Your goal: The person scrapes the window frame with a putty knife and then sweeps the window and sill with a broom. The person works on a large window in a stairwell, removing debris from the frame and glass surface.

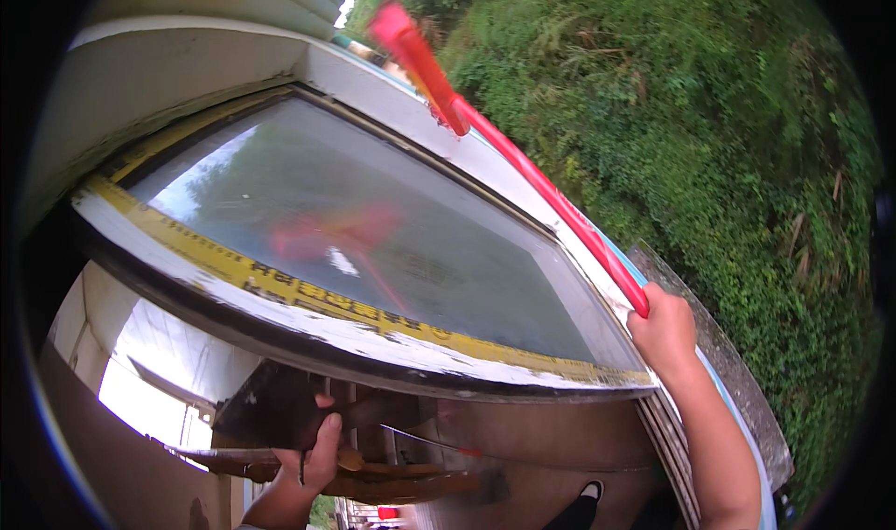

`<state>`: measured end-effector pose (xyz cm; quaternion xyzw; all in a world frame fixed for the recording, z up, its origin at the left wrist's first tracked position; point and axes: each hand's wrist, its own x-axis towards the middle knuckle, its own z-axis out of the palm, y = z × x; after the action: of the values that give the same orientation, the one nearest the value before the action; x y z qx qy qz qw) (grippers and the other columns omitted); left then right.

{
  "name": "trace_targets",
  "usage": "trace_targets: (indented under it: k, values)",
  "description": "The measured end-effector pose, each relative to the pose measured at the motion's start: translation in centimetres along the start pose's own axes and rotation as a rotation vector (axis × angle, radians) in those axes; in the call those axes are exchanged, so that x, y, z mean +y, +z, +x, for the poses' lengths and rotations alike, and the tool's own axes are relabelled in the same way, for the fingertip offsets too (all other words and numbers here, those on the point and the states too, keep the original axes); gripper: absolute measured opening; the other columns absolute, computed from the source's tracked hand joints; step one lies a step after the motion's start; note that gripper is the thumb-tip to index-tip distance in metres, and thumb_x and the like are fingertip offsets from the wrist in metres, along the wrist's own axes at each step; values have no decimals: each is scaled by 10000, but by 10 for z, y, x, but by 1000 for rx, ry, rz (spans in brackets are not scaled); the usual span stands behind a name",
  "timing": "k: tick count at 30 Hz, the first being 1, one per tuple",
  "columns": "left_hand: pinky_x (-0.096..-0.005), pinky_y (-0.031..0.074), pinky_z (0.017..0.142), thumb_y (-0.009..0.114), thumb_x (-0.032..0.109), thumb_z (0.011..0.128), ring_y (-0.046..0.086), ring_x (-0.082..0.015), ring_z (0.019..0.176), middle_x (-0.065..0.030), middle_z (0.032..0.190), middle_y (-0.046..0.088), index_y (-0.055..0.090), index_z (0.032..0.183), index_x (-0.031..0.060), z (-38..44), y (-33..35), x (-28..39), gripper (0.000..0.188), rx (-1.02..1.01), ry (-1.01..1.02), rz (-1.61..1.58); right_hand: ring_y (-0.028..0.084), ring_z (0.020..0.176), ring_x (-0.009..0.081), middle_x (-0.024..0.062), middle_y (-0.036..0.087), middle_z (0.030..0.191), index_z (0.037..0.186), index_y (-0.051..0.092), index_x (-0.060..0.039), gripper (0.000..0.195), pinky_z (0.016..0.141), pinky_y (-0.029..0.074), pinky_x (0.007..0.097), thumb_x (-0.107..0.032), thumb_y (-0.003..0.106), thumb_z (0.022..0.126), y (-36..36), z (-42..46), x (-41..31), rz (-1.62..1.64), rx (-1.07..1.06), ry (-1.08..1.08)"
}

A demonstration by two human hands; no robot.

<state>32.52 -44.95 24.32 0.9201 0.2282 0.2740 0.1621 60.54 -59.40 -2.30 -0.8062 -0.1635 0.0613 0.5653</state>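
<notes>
My right hand is closed around the lower end of a red-handled cleaning tool. Its long head, blurred, points up and away past the far window edge; whether it is a brush or a squeegee I cannot tell. Between my hands lies a framed window pane, with a red reflection of the tool in its glass. Yellow printed tape and patchy white film run along the near frame. Below that frame, my left hand grips a dark flat object, its kind unclear, with fingers partly hidden.
Green shrubs cover the slope outside. A pale wall borders the window at left, and window tracks run down at right. Behind the frame are brown wooden furniture, a thin rod and a shoe on the floor.
</notes>
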Motion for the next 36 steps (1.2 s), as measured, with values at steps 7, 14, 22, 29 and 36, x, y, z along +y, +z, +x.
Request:
trace_targets:
  k: [7,14,22,29,36]
  values:
    - [-217,416,537,563,-33,804,503,-88,582,-67,803,549,499,1056,-39,-4,-20,2,261,202,174,110,587,722,372,194,602,727,805,547,-13,242,655,452,433,-196,677,715,10,48,-57,214,-230,-152]
    - [-231,411,620,566,1,823,504,-95,699,-34,852,543,513,1096,15,66,-61,31,278,73,511,524,611,775,387,229,621,795,842,594,-9,137,728,482,447,-90,580,732,55,66,-63,-95,-290,-173]
    - [-297,458,562,633,13,746,594,-230,641,-107,765,584,545,1006,-33,106,-81,71,279,-217,672,645,619,742,387,225,622,759,783,611,-28,112,692,496,469,-45,540,697,28,21,84,-406,-182,-23]
    - [-285,495,618,642,7,737,638,-245,703,-159,869,629,519,1097,-74,96,-79,75,389,-16,792,639,599,724,390,206,598,699,738,571,-59,104,654,472,457,-121,647,703,-6,-13,51,-117,-139,-10]
    - [-281,481,789,668,0,725,619,-204,900,-158,984,627,495,1155,-66,105,-80,85,468,-59,597,364,589,625,388,189,584,625,700,547,-61,45,594,465,473,-75,590,698,16,29,10,-59,-100,-349]
